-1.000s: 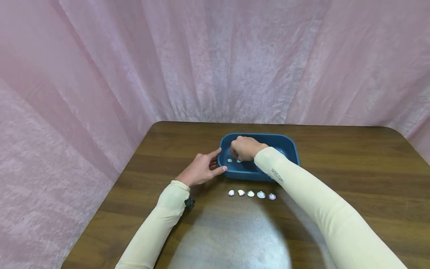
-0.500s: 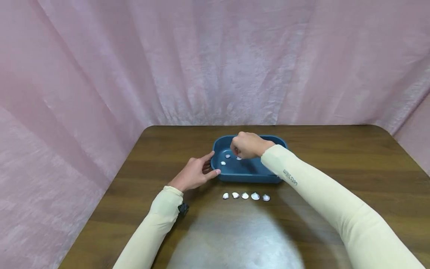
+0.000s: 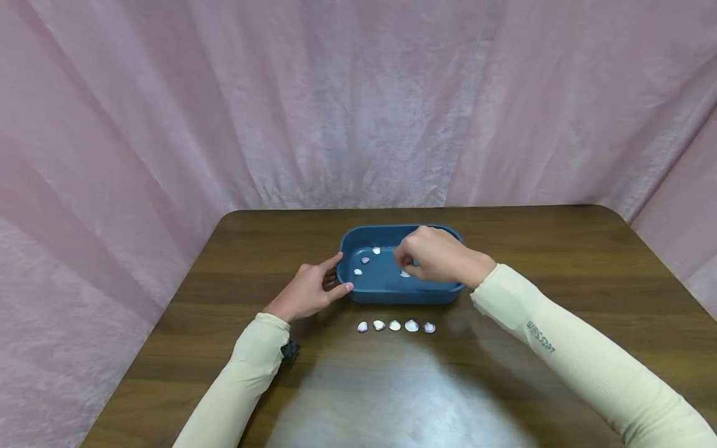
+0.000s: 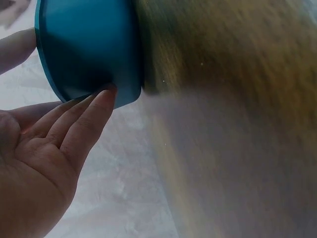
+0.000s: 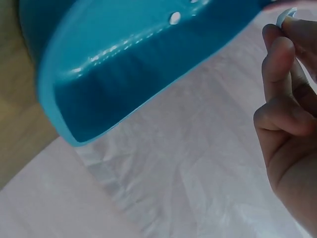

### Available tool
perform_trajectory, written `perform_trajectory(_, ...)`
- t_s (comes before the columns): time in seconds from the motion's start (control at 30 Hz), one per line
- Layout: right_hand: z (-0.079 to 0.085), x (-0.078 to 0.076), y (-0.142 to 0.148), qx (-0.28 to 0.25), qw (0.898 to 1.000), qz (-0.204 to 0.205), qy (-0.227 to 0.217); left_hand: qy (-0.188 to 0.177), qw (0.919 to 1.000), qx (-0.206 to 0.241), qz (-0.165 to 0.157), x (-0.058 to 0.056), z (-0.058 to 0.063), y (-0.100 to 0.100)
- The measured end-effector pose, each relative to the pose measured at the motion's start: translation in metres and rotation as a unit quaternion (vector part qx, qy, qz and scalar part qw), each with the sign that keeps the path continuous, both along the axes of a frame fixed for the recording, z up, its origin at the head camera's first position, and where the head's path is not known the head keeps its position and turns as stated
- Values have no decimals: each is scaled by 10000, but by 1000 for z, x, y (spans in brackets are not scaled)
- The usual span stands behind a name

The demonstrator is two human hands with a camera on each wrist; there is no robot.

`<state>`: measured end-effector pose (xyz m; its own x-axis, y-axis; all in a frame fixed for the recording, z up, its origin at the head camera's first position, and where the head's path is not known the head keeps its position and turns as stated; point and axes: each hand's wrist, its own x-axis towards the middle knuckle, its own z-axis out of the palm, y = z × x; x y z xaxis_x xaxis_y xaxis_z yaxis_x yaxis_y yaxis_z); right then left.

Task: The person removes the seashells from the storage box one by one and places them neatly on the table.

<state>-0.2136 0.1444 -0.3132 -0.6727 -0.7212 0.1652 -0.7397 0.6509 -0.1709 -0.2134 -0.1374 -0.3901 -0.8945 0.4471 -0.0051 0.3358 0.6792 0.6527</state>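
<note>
Fingers of the right hand [image 3: 437, 254] pinch a small white curved seashell [image 5: 286, 18] over the blue rounded-rectangular plastic-looking basin [image 3: 403, 297], touched by the left hand [image 3: 302, 292] with fingers spread; likely light, stiff and brittle, the shell wants a gentle edge hold.

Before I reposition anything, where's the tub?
In the head view, the blue tub sits on the table behind the shell row, its left end touched by the left hand.
</note>
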Motion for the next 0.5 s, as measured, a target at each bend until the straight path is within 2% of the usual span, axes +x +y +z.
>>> perform_trajectory(0.13,-5,18,11,-201,9994,-101,248,17,10000,35,-38,1,-2,-1)
perform_trajectory(0.33,-23,46,20,-382,9980,-35,511,23,9999,-79,61,6,0,-6)
perform_trajectory(0.5,-34,61,31,-374,9970,-227,638,14,10000,-19,-6,2,1,-1)
